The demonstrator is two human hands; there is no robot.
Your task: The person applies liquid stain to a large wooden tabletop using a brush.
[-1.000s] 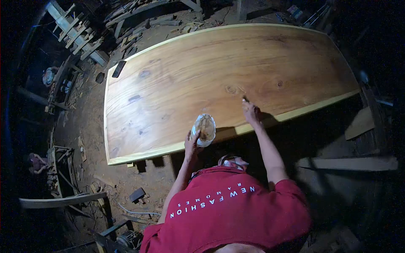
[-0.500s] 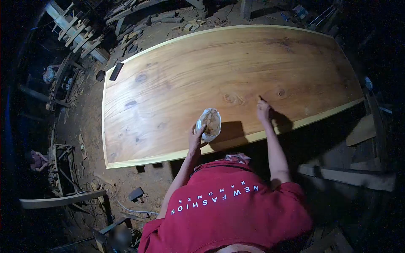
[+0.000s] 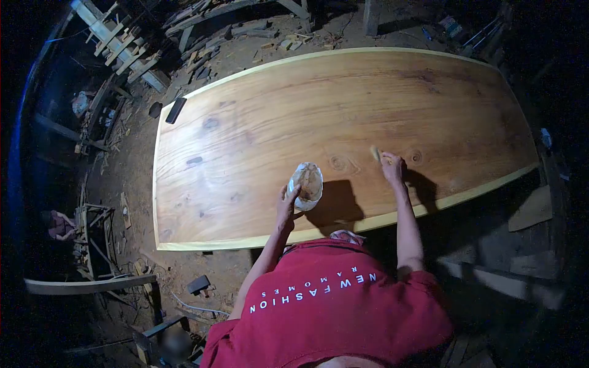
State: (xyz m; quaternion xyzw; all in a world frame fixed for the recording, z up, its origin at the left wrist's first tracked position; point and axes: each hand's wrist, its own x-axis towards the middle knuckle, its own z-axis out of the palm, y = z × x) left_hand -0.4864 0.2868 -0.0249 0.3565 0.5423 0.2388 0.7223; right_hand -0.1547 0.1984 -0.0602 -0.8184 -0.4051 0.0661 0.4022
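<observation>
My left hand (image 3: 288, 205) is wrapped round a white tub (image 3: 318, 195) with a brownish inside, thumb over its near rim. The tub is tipped so that its mouth faces me, above the near side of a large wooden tabletop (image 3: 276, 104). To the right, my right hand (image 3: 393, 168) pinches a small brush (image 3: 375, 153), its pale head pointing up and left over the wood. Beneath the two hands lie knots in the grain, and the tub and right arm cast dark shadows on the surface.
A dark phone-like slab (image 3: 176, 110) lies at the tabletop's far left corner. Wood scraps (image 3: 251, 27) litter the ground behind. At left stand a rough wooden frame (image 3: 92, 239) and a person (image 3: 60, 226). A long board (image 3: 92, 286) juts in at lower left.
My right hand has turned and shifted slightly right and down, so the brush's pale head now shows. The left hand still holds the tub. The whole view has moved a little.
</observation>
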